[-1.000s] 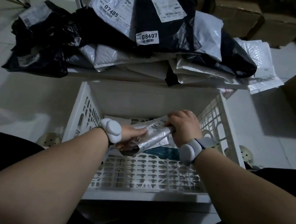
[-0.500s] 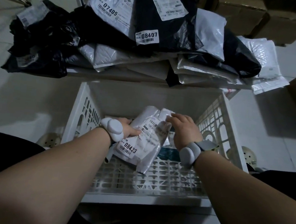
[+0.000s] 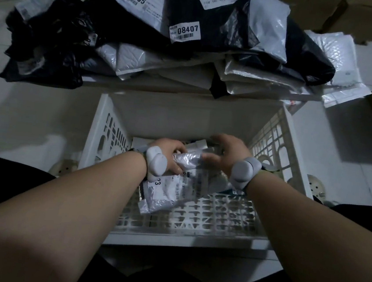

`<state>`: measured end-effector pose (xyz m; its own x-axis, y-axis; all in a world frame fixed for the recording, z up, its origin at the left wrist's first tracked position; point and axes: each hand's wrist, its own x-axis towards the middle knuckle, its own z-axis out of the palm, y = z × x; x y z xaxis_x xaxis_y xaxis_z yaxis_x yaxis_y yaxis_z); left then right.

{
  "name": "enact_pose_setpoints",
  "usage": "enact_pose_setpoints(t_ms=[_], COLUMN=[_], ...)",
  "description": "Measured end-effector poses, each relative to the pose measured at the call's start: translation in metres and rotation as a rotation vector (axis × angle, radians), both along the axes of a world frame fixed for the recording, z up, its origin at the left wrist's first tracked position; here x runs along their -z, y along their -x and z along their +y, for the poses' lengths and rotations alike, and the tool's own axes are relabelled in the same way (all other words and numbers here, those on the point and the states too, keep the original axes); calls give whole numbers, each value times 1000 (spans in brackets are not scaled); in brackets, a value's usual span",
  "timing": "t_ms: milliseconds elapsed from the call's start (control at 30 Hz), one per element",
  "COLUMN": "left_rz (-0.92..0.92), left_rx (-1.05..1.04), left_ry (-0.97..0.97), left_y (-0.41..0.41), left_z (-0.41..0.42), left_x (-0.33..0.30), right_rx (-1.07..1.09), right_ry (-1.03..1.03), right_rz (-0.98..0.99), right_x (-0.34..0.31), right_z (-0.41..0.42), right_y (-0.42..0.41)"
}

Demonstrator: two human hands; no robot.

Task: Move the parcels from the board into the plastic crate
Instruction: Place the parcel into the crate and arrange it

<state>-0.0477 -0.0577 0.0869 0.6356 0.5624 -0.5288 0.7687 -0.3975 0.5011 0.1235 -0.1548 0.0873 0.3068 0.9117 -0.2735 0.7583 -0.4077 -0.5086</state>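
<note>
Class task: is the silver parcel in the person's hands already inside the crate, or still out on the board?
Inside: the silver parcel sits below the crate rim; left hand grips it.

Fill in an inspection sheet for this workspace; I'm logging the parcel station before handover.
Surface: pale tiled floor; board under the pile.
Job's things: white plastic crate; silver parcel inside it; stacked black and grey parcels on the board.
Clutter: white bubble mailers overhanging at right.
Hands: left hand grips the silver parcel; right hand open over it.
Cables: nothing seen.
Surroundings: cardboard boxes behind; grey wrist devices.
</note>
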Motion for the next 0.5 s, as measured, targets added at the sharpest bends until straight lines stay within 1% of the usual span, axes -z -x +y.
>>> enact_pose_setpoints(t_ms=[100,167,233,367,433,500], left_rz=[15,54,67,45,37,63], left_rx=[107,168,195,200,167,79], left_ry=[-27,-46,-27,-32,-37,-57], left_y=[-1,0,0,-4,-4,1], left_z=[0,0,-2,-4,-3,-1], left_x=[-3,-2,0,3,4,6], right_rx=[-107,-140,-154,-172,-154,-151], right_ry=[245,365,398,421,430,462], right_rz=[54,83,81,-22,-48,-77], right_x=[0,3,5,10,16,21], right_z=[1,-2,-6,-4,-6,-11], right_y=[5,5,3,-4,-15,-23])
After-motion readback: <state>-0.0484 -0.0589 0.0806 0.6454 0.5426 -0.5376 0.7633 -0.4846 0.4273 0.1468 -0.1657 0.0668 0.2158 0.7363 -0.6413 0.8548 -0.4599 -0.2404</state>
